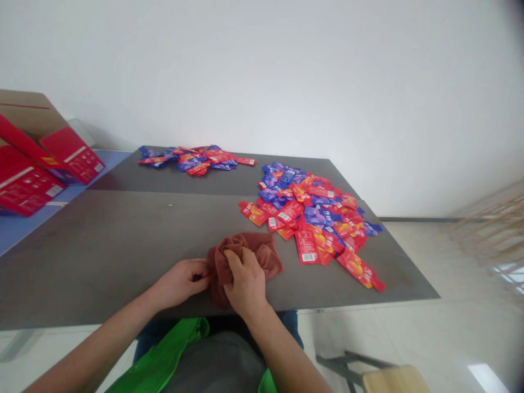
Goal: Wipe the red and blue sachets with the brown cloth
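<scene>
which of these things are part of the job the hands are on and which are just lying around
In the job, it seems:
- brown cloth, bunched under the right hand, left hand at its edge
- dark tabletop beneath

Apparently just lying about:
- two piles of red and blue packets
- red cartons
- stool

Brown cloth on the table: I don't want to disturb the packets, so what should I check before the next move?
1. Right hand on the brown cloth: ok, fingers in its folds.
2. Left hand at the cloth: ok, at its left edge; whether the grip is firm, cannot tell.
3. Cloth spread flat: not ok, it is bunched.
4. Room between cloth and larger packet pile: not ok, the pile lies close by on the right.
5. Nothing under the cloth: cannot tell, its underside is hidden.
6. Red cartons away from both hands: ok, far off to the left.
</scene>
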Motion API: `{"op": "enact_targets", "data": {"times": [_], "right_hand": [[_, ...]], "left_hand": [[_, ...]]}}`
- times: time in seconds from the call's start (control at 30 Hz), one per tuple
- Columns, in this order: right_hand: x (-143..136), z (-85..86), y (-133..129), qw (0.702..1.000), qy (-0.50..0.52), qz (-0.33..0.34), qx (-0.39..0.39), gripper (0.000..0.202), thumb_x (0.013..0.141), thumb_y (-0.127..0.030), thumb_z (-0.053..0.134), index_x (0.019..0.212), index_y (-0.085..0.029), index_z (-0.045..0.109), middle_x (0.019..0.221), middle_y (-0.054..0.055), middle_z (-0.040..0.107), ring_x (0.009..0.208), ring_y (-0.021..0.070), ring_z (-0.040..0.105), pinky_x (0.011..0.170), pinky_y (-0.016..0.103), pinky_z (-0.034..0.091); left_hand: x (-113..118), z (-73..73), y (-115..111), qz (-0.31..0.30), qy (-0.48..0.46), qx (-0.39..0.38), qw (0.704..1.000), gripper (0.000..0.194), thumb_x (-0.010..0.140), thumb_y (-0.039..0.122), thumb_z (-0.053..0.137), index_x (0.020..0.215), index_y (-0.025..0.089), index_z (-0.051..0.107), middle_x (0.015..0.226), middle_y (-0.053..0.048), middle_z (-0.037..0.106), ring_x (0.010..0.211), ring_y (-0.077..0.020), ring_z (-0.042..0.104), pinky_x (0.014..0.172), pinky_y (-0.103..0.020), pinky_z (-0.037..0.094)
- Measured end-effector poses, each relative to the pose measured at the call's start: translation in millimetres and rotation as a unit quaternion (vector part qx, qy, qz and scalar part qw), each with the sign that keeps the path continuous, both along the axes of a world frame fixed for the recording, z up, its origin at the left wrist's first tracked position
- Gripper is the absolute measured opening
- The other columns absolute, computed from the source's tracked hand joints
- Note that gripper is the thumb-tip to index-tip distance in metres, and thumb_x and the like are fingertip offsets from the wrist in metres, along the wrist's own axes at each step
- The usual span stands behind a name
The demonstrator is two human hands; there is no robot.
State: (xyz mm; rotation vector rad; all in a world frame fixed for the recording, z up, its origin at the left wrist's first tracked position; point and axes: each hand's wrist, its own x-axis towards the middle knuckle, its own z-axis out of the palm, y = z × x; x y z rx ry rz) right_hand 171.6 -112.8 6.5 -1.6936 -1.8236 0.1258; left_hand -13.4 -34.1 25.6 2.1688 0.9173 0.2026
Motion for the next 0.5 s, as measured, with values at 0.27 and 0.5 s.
{"op": "enact_targets", "data": {"times": [0.27, 0.5], "right_hand": [[56.6, 31.7, 16.2, 0.973, -0.152, -0.101, -0.143, 0.018, 0.100, -0.030, 0.050, 0.099, -0.022, 0.066, 0.101, 0.009, 0.061, 0.091, 0.0234, 0.058, 0.076, 0.035, 0.045], [-1.9, 38.9, 5.6, 0.990, -0.098, -0.019, -0.095, 0.022, 0.092, -0.043, 0.061, 0.102, -0.023, 0.060, 0.108, 0.008, 0.058, 0.095, 0.0245, 0.056, 0.070, 0.032, 0.047]], "left_hand": [[-0.3, -9.0, 6.6, 0.004, -0.007, 0.030, 1.000, 0.033, 0.091, 0.031, 0.052, 0.061, 0.018, 0.048, 0.070, 0.002, 0.051, 0.066, -0.0125, 0.050, 0.064, -0.023, 0.037], [-8.6, -9.9, 8.5, 0.044, -0.042, -0.026, 0.998, 0.024, 0.088, 0.031, 0.050, 0.067, 0.019, 0.052, 0.070, 0.002, 0.052, 0.069, -0.0145, 0.051, 0.065, -0.024, 0.038]]}}
